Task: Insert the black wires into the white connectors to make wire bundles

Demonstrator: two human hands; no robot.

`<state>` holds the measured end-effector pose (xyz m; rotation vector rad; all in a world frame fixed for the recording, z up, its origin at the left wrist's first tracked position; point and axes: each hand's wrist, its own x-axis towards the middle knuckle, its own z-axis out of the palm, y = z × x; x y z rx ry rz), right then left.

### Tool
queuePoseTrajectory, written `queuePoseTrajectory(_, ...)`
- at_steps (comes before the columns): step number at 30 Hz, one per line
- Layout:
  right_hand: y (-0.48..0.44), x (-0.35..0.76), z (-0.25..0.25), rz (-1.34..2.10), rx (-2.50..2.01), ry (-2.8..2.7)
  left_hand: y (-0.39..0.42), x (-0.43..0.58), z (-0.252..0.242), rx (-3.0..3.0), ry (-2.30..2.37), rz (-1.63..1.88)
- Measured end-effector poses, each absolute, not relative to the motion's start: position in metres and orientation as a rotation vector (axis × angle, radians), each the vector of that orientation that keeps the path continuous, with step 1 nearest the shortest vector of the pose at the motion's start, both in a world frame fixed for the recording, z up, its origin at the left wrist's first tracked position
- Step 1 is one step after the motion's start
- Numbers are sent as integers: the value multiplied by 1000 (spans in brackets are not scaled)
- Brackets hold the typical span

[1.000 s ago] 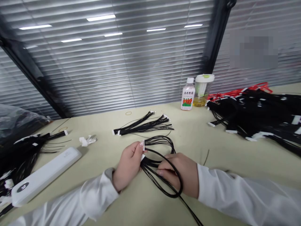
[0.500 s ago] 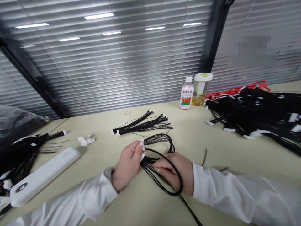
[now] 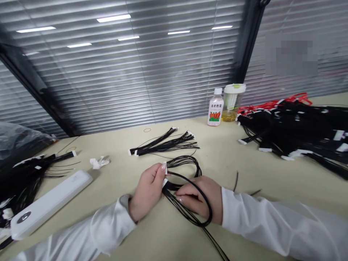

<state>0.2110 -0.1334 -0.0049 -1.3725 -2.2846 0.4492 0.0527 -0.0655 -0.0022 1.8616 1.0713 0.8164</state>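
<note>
My left hand (image 3: 148, 192) pinches the white connector end of a looped black wire harness (image 3: 187, 170) on the beige table (image 3: 244, 174). My right hand (image 3: 201, 199) is closed over the same harness just to the right, fingers curled round the strands, and a black cable loop drapes over its knuckles. The harness curls back behind both hands and its strands trail off toward the bottom edge. Both arms wear white sleeves.
Two bundled black harnesses (image 3: 164, 145) lie beyond my hands. A big heap of black and red harnesses (image 3: 299, 130) fills the right side, another pile (image 3: 24, 177) the left. A white flat device (image 3: 49, 203), crumpled paper (image 3: 99, 161), a bottle (image 3: 215, 111) and a lidded jar (image 3: 233, 102) stand nearby.
My right hand has shifted slightly left along the harness, closer to my left hand. The left hand has held its pinch in place.
</note>
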Motion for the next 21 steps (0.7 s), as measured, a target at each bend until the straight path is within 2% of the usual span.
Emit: queuePoseTrajectory(21, -131, 207, -13, 190, -1476, -2216, -67, 54, -2, 1875, 1096, 791)
